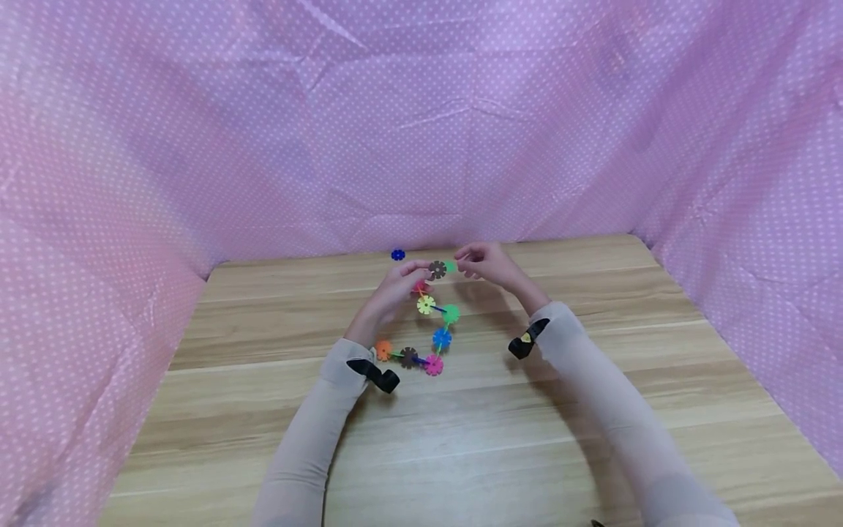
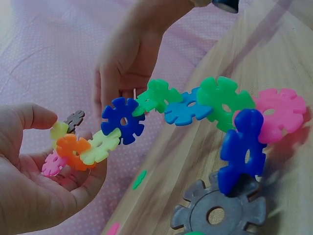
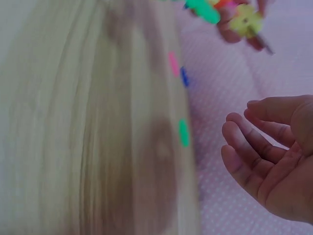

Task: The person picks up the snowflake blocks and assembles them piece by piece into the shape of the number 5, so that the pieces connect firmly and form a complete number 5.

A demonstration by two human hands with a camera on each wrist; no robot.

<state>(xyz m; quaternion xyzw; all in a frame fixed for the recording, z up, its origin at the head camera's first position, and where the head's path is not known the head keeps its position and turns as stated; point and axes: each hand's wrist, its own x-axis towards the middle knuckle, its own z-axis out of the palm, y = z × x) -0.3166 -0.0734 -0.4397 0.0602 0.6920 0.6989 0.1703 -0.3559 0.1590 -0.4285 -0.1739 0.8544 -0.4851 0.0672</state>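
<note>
A chain of interlocking plastic flower discs in mixed colours hangs in a zigzag from my left hand. In the left wrist view, that hand holds the chain's upper end, its fingers curled under the pink and orange discs and its thumb beside a yellow disc. A brown disc forms the chain's end. My right hand is raised just right of it, fingers loosely bent with nothing between them, as the right wrist view shows. A loose green disc lies on the table near that hand.
The wooden table ends at a pink dotted cloth that rises behind and at both sides. Near the far edge lie a loose blue disc and a pink disc. Black straps circle both sleeved wrists.
</note>
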